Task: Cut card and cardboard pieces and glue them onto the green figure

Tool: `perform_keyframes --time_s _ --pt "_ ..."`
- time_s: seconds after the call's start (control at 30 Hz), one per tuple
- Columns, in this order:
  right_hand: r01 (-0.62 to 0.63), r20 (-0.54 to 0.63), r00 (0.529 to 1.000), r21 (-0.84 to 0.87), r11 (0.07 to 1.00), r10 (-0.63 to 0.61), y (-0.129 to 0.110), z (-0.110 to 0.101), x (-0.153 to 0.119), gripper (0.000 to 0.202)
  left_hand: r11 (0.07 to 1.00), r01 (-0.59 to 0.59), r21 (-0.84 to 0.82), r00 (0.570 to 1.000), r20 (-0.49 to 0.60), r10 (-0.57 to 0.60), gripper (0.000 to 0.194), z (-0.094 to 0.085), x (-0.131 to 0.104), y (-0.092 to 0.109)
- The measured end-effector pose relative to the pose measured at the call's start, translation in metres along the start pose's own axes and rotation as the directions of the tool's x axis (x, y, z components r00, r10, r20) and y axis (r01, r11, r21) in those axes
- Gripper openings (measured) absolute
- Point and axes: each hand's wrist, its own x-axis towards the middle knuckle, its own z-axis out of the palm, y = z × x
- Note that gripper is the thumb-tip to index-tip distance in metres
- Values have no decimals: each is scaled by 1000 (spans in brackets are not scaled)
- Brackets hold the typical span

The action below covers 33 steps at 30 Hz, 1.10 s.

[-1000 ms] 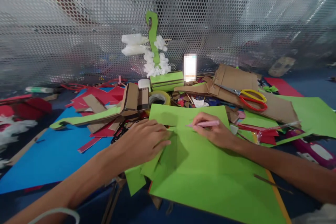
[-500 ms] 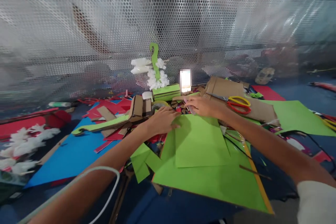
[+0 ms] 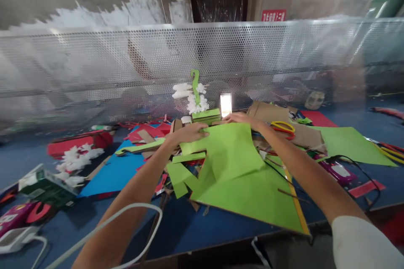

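Green paper: up front in the head view, a green sheet (image 3: 230, 151) bows upward between both hands, its near part over a larger green board (image 3: 255, 206) with an orange strip down the right edge.
Left hand: here it is at the sheet's far left corner, the left hand (image 3: 188, 133) palm down, fingers bent together; whether they pinch the paper, I cannot tell.
Right hand: over at the far edge goes the right hand (image 3: 241, 118), fingers stretched leftward and close together; their grip is hidden from us.
Red sign: up on the wall, a red sign (image 3: 274, 15) flashes white characters, bottoms cut off by the perforated metal panel (image 3: 158, 54); too small to read surely.
Lit screen: straight ahead, the lit screen (image 3: 226, 105) glares, its contents blurred out.
Green carton: far left on the blue counter (image 3: 195, 235), a green-and-white carton (image 3: 47, 189) lies tilted, its print unreadable.
Purple box: at the left edge, white lettering on a purple box (image 3: 15, 217) runs out of frame, illegible.
Scissors: right of the right hand, yellow-and-red scissors (image 3: 283, 127) rest on cardboard (image 3: 307, 136).
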Motion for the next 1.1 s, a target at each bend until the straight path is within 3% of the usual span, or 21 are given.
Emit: perform_keyframes --time_s 0.07,0.13,0.2,0.3,0.4,0.47,0.63,0.77,0.93,1.1 --pt "-49 -66 995 317 947 73 5 -1 -17 72 981 52 -186 991 -114 -74 36 -4 -10 -8" --pt "-84 -27 993 511 855 114 12 -1 -35 78 906 100 -412 966 -179 -188 45 0 -21 -12" --pt "-90 -5 993 591 802 115 17 1 -52 71 795 138 -591 922 -216 -321 55 10 -31 -11" --pt "-37 -102 986 633 773 131 21 5 -68 44 659 118 -742 848 -270 -455 63 27 -44 -1" --pt "-43 -212 953 608 793 214 16 14 -72 44 575 24 -818 811 -320 -489 65 41 -52 14" --pt "-53 -248 941 563 825 230 9 22 -68 44 530 -4 -848 819 -307 -485 68 48 -56 21" --pt "17 -247 962 481 876 117 -9 28 -53 37 375 119 -919 874 -83 -479 63 57 -66 18" --pt "69 -176 984 471 879 17 -16 23 -42 35 300 148 -942 870 -20 -492 54 61 -68 12" --pt "112 -178 983 430 896 -37 -11 22 -32 39 323 142 -936 841 -59 -538 53 67 -65 11" --pt "-112 -389 916 -14 994 98 11 -10 -45 33 399 80 -914 834 -158 -529 57 75 -62 8"
